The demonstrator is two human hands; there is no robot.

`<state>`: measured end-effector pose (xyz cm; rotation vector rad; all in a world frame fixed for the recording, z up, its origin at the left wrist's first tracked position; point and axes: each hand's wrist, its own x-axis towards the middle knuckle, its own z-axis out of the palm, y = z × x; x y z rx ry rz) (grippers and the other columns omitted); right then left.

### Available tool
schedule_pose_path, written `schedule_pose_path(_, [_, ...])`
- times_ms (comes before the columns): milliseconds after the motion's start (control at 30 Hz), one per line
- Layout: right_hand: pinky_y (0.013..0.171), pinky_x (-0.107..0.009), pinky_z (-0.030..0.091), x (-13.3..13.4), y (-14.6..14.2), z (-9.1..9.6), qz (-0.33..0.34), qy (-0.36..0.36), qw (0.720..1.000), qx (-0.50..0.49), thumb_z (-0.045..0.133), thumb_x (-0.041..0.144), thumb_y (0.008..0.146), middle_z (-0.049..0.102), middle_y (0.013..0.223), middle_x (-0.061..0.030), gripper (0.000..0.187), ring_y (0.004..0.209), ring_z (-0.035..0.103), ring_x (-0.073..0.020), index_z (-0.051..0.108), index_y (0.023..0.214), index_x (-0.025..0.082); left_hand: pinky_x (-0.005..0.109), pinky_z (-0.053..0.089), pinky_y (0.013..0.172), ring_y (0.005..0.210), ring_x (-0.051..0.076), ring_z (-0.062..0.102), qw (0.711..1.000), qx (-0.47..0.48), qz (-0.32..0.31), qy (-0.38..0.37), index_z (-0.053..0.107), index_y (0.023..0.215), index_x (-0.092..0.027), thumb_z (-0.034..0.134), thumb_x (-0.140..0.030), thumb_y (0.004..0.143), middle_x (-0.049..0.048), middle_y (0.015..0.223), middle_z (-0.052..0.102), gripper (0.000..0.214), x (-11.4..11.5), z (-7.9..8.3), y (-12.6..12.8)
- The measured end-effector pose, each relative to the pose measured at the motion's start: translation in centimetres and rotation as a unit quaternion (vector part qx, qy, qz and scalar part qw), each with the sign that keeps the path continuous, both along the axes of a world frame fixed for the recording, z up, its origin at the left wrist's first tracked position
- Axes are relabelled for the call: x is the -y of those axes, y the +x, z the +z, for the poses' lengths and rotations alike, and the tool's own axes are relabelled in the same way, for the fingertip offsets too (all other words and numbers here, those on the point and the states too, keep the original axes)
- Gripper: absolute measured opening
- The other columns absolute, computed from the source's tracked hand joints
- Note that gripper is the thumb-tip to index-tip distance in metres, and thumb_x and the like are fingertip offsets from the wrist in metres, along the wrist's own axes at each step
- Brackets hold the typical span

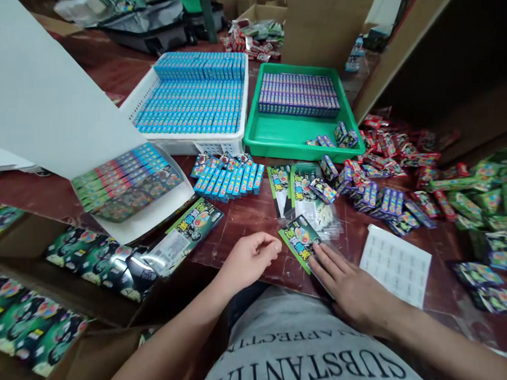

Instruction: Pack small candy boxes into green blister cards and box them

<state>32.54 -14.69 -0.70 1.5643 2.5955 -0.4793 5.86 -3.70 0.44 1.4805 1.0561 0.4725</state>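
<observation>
Listener: Where is the printed packet (297,243)?

Describer: It lies face up on the dark red bench (234,236), close to the person's body, turned at a slant. It is black and green, with large, colourful lettering.

Listener: How does the right hand (347,287) meet it?

Describer: From the lower right, palm down. The fingers are straight and close together, resting flat over the packet's right side. That grip is released; it presses on the packet from above and is not wrapped around it.

Listener: And the left hand (252,258)?

Describer: Just beside the packet's left edge, fingers curled and thumb drawn in towards the index finger. The fingertips are small and partly hidden from here, so I cannot tell whether that grip pinches anything thin.

Listener: What else is close by?

Describer: Just beyond the packet are two similar packets (280,183), side by side, with small purple boxes (377,199) scattered to their right. A white label sheet (395,265) lies to the right of the right hand. Farther back, a green tray (292,122) stands beside a white basket (246,102) filled with rows of blue boxes (189,102).
</observation>
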Motion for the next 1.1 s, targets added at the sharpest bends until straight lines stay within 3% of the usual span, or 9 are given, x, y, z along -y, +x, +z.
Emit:
schedule_pose_path(133, [0.104, -0.045, 0.058, 0.2, 0.4, 1.3, -0.056, 0.042, 0.989, -0.126, 0.044, 0.009, 0.092, 0.067, 0.137, -0.0158, 0.053, 0.124, 0.066, -0.0273, 0.058, 0.143, 0.014, 0.035, 0.057, 0.080, 0.089, 0.020, 0.070, 0.986, 0.073, 0.081, -0.123, 0.067, 0.106, -0.016, 0.068, -0.050, 0.090, 0.0100, 0.104, 0.073, 0.037, 0.6, -0.4, 1.7])
schedule_pose_path(233, [0.105, -0.042, 0.057, -0.1, -1.7, 2.3, -0.077, 0.095, 0.969, -0.213, 0.039, 0.010, 0.098, 0.066, 0.139, -0.0130, 0.052, 0.124, 0.067, -0.0224, 0.051, 0.148, 0.017, 0.041, 0.057, 0.091, 0.104, 0.025, 0.070, 0.965, 0.169, 0.106, -0.168, 0.063, 0.119, -0.017, 0.066, -0.058, 0.090, 0.0153, 0.123, 0.069, 0.050, 1.1, 0.5, 2.8])
schedule_pose_path(367, [0.115, -0.050, 0.047, -1.8, -4.6, 4.8, 0.080, 0.062, 0.957, -0.271, 0.063, 0.037, 0.095, 0.055, 0.151, -0.0150, 0.058, 0.142, 0.049, -0.0306, 0.051, 0.149, 0.017, 0.042, 0.049, 0.103, 0.115, 0.026, 0.065, 0.974, 0.202, 0.099, -0.042, 0.065, 0.122, -0.017, 0.068, -0.046, 0.092, 0.0113, 0.124, 0.071, 0.042, 1.1, 1.8, 4.3])
schedule_pose_path(433, [0.116, -0.053, 0.045, -3.3, -4.7, 6.1, 0.052, 0.097, 0.950, -0.293, 0.068, 0.043, 0.092, 0.052, 0.152, -0.0172, 0.069, 0.144, 0.047, -0.0323, 0.046, 0.151, 0.017, 0.041, 0.049, 0.100, 0.111, 0.027, 0.066, 0.987, 0.152, 0.058, 0.012, 0.069, 0.116, -0.016, 0.064, -0.040, 0.095, 0.0085, 0.114, 0.074, 0.032, 1.1, 2.2, 4.2])
schedule_pose_path(533, [0.112, -0.055, 0.047, -5.6, -3.8, 7.1, -0.061, 0.178, 0.942, -0.277, 0.057, 0.028, 0.098, 0.058, 0.142, -0.0167, 0.048, 0.136, 0.053, -0.0309, 0.049, 0.145, 0.020, 0.037, 0.051, 0.091, 0.101, 0.025, 0.066, 0.994, 0.087, -0.020, 0.070, 0.070, 0.113, -0.016, 0.059, -0.037, 0.098, 0.0059, 0.105, 0.074, 0.029, 1.5, 2.8, 3.3])
schedule_pose_path(700, [0.082, -0.039, 0.058, -7.2, -3.0, 7.4, -0.067, 0.076, 0.955, -0.277, 0.065, 0.032, 0.095, 0.070, 0.105, -0.0076, 0.029, 0.094, 0.069, -0.0227, 0.058, 0.121, 0.021, 0.033, 0.050, 0.086, 0.095, 0.023, 0.065, 0.992, 0.057, -0.040, 0.108, 0.069, 0.114, -0.016, 0.055, -0.037, 0.099, 0.0053, 0.103, 0.073, 0.029, 2.5, 3.6, 1.7])
schedule_pose_path(900, [0.080, -0.035, 0.051, -7.7, -2.9, 8.8, -0.054, 0.129, 0.959, -0.249, 0.074, 0.033, 0.088, 0.068, 0.104, -0.0066, 0.026, 0.094, 0.064, -0.0221, 0.060, 0.106, 0.021, 0.032, 0.049, 0.081, 0.090, 0.021, 0.064, 0.992, 0.032, -0.077, 0.097, 0.068, 0.113, -0.017, 0.055, -0.039, 0.100, 0.0047, 0.100, 0.072, 0.029, 2.8, 4.5, 1.0])
schedule_pose_path(1033, [0.063, -0.029, 0.045, -7.5, -2.8, 9.8, -0.013, 0.034, 0.983, -0.179, 0.072, 0.039, 0.090, 0.069, 0.076, 0.0008, 0.017, 0.071, 0.065, -0.0175, 0.067, 0.087, 0.023, 0.034, 0.050, 0.079, 0.086, 0.021, 0.065, 0.988, -0.004, -0.122, 0.098, 0.071, 0.104, -0.017, 0.052, -0.037, 0.100, 0.0047, 0.094, 0.072, 0.027, 3.0, 4.6, 0.6])
schedule_pose_path(1100, [0.072, -0.031, 0.050, -7.2, -2.5, 10.2, 0.049, -0.028, 0.983, -0.174, 0.067, 0.038, 0.095, 0.071, 0.073, 0.0024, 0.017, 0.070, 0.068, -0.0164, 0.072, 0.086, 0.025, 0.037, 0.052, 0.083, 0.092, 0.023, 0.068, 0.987, -0.002, -0.145, 0.068, 0.071, 0.109, -0.019, 0.056, -0.035, 0.098, 0.0063, 0.098, 0.073, 0.025, 3.1, 4.4, 0.3])
